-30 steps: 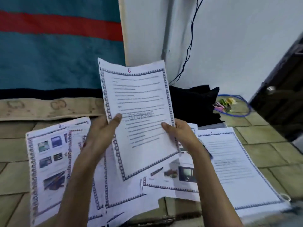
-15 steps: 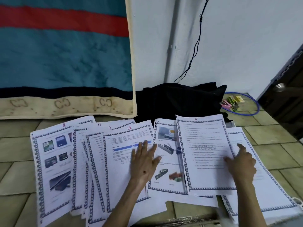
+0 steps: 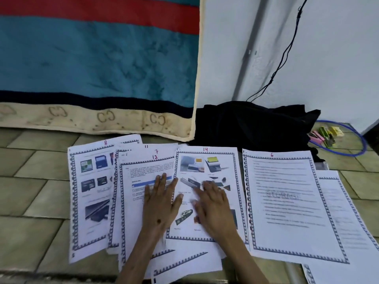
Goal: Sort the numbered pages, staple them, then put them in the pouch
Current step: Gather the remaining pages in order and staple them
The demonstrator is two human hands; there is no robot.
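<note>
Numbered printed pages with blue borders lie fanned out on the tiled floor. Page 8 is at the left, pages 11, 7 and 12 overlap beside it, page 14 with pictures is in the middle, and page 6 lies at the right over another sheet. My left hand rests flat with straight fingers on page 12. My right hand lies flat on page 14, fingers spread. No stapler or pouch can be picked out.
A teal and red blanket hangs behind the pages. A black cloth heap sits against the white wall. A blue cable loop with small coloured items lies at the far right. A black wire runs down the wall.
Page 6 went from held up in both hands to lying flat at the right. My right hand has left it and moved left onto page 14; my left hand stays on page 12.
</note>
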